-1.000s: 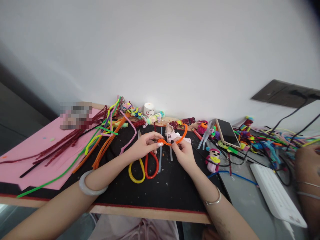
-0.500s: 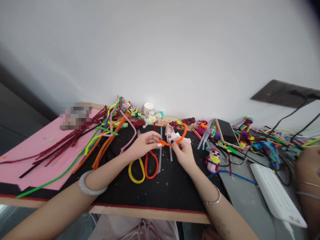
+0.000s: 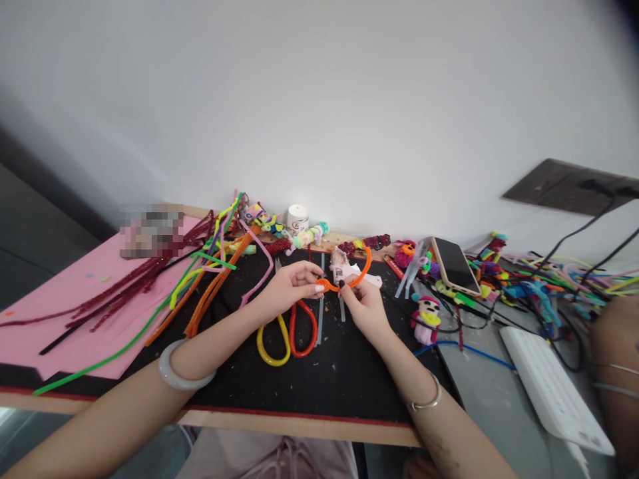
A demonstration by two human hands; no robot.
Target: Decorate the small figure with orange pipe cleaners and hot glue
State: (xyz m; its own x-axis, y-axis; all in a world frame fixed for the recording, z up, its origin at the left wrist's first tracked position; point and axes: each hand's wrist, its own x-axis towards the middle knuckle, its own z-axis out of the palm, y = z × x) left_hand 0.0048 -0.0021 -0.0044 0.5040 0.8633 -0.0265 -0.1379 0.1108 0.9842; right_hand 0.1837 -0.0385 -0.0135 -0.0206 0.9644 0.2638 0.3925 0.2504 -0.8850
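An orange pipe cleaner (image 3: 368, 261) is held between my two hands above the black mat (image 3: 319, 392). Its left end is coiled into a small knot, pinched by the thumb and fingers of my left hand (image 3: 295, 283). Just right of that coil, my right hand (image 3: 367, 307) pinches the stem, while the free end curves up and over. Beyond my right hand lies a pale pink glue gun (image 3: 344, 269), partly hidden by it. Scissors (image 3: 302, 336) with one yellow and one red handle lie below my left hand. Clear glue sticks (image 3: 320, 313) rest on the mat.
Loose pipe cleaners (image 3: 164, 293) spread over pink sheets (image 3: 54, 299) at left. Small fuzzy dolls (image 3: 428, 318), a phone (image 3: 455, 265), cables and a white power strip (image 3: 554, 389) are at right. A white tape roll (image 3: 298, 218) stands by the wall. Another person's arm (image 3: 616, 379) shows at the right edge.
My right thumb and fingers have shifted very slightly along the orange pipe cleaner. Otherwise both hands and the things around them stay in place.
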